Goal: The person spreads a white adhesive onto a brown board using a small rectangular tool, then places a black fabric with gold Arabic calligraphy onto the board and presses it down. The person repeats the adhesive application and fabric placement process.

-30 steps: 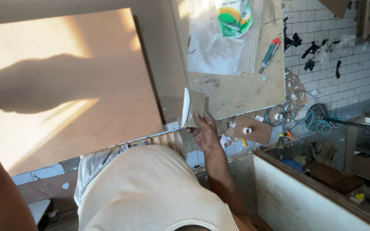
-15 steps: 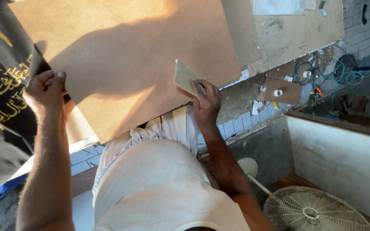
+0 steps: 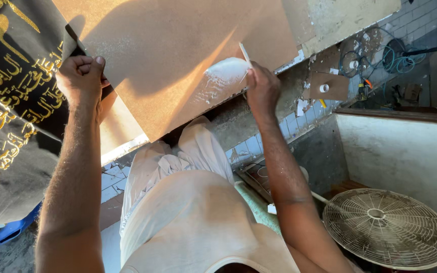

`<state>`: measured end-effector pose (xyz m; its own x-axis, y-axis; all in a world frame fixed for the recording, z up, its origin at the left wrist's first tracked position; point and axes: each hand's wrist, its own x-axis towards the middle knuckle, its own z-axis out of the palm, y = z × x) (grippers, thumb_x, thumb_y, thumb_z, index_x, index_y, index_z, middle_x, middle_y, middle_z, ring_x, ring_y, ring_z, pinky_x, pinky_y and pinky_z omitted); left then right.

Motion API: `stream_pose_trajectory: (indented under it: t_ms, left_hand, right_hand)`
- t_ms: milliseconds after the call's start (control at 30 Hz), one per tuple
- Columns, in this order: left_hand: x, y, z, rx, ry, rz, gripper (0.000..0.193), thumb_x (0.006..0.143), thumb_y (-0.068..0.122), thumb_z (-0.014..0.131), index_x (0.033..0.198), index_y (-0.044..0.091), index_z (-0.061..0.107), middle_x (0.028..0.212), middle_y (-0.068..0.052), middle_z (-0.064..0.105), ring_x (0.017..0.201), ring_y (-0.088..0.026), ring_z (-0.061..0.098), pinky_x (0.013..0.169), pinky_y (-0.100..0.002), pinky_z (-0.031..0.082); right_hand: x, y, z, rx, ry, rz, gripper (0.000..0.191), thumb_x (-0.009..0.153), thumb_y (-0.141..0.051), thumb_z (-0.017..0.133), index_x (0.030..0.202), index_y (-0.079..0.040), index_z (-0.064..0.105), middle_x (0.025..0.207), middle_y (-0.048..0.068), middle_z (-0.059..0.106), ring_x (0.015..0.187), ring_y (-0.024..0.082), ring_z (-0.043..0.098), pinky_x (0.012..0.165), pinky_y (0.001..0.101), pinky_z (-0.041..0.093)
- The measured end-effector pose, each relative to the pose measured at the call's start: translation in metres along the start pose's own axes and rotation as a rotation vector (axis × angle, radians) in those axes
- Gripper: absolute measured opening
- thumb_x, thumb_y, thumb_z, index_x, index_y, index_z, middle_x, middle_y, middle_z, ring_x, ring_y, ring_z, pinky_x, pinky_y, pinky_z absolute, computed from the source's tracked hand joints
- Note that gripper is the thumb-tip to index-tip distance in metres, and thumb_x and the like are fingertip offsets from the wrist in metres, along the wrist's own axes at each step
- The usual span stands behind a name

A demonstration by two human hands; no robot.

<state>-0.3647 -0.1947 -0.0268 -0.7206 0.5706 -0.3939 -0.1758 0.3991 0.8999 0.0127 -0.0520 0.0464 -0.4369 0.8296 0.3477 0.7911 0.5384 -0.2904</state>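
A: Left hand [image 3: 81, 76]?
B: Fingers clenched on the left edge of the big brown board [image 3: 178, 55], thumb on top. The board lies tilted across the upper half of the view, sun and shadow across it.

A: Right hand [image 3: 261, 88]?
B: Wrapped around a thin flat scraper [image 3: 245, 54], blade pointing up and away. The blade edge meets the board near its lower right edge.

A: That white stuff?
B: A white paste patch [image 3: 227, 70] on the board, just left of the right hand, touching the scraper. Streaks trail down-left from it. Probably glue or putty; can't tell which from here.

A: What's under the board?
B: A second, paler board [image 3: 120, 129] pokes out below the left hand. Below that, a white tiled ledge [image 3: 112, 179].

A: Surroundings?
B: Black cloth with gold script [image 3: 6, 101] at far left, beside the left hand. The person's pale shirt [image 3: 198, 222] fills the bottom centre. A white fan grille [image 3: 388, 227] lies flat at lower right, well apart from the hands. A small brown card with a white ring [image 3: 324, 87] sits right of the right hand, with tangled cables [image 3: 380, 55] beyond it. Something blue [image 3: 1, 235] is at the bottom left corner.
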Motion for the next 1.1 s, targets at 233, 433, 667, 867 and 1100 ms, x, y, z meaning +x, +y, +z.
stream_pose_trajectory:
  t_ms: [233,433,667,867,1100]
  left_hand:
    - [-0.005,0.009,-0.005,0.042,0.010,-0.039,0.021,0.095,0.015,0.082,0.103,0.003,0.066,0.081,-0.002,0.074,0.062,-0.005,0.069,0.054,-0.020,0.062]
    - [-0.005,0.010,-0.009,-0.018,0.011,-0.072,0.022,0.093,0.019,0.081,0.101,0.004,0.067,0.080,-0.002,0.076,0.063,-0.006,0.071,0.057,-0.021,0.065]
    - [-0.005,0.006,-0.002,0.202,0.109,0.042,0.025,0.092,0.022,0.085,0.100,0.005,0.068,0.077,-0.001,0.072,0.063,-0.008,0.067,0.058,-0.026,0.057]
    - [-0.032,0.030,0.011,-0.342,0.005,0.050,0.027,0.099,0.017,0.075,0.115,-0.001,0.062,0.101,-0.009,0.066,0.088,-0.016,0.064,0.077,-0.031,0.052]
    - [-0.129,0.046,0.080,-0.612,0.021,0.303,0.037,0.106,0.023,0.065,0.131,-0.003,0.056,0.129,-0.015,0.067,0.116,-0.022,0.068,0.103,-0.035,0.058]
  right_hand:
    - [-0.087,-0.162,-0.011,0.402,-0.397,-0.418,0.023,0.093,-0.003,0.067,0.116,-0.003,0.068,0.096,0.009,0.073,0.082,0.030,0.066,0.078,0.0462,0.052]
    - [-0.068,-0.169,0.005,0.382,-0.230,-0.327,0.029,0.097,-0.002,0.063,0.125,0.001,0.067,0.099,0.012,0.072,0.082,0.027,0.068,0.075,0.0435,0.053]
    - [-0.111,-0.151,-0.012,0.798,-0.530,-0.115,0.025,0.101,-0.013,0.066,0.124,-0.003,0.071,0.100,0.011,0.075,0.090,0.023,0.071,0.080,0.0377,0.057]
    - [-0.107,-0.036,-0.071,1.289,-0.129,0.718,0.031,0.102,-0.019,0.068,0.125,0.001,0.069,0.113,0.008,0.075,0.102,0.013,0.067,0.091,0.0288,0.053]
    - [-0.117,0.075,-0.132,1.470,0.220,0.827,0.038,0.097,-0.016,0.069,0.132,-0.002,0.060,0.120,0.005,0.069,0.113,0.018,0.065,0.097,0.0386,0.053]
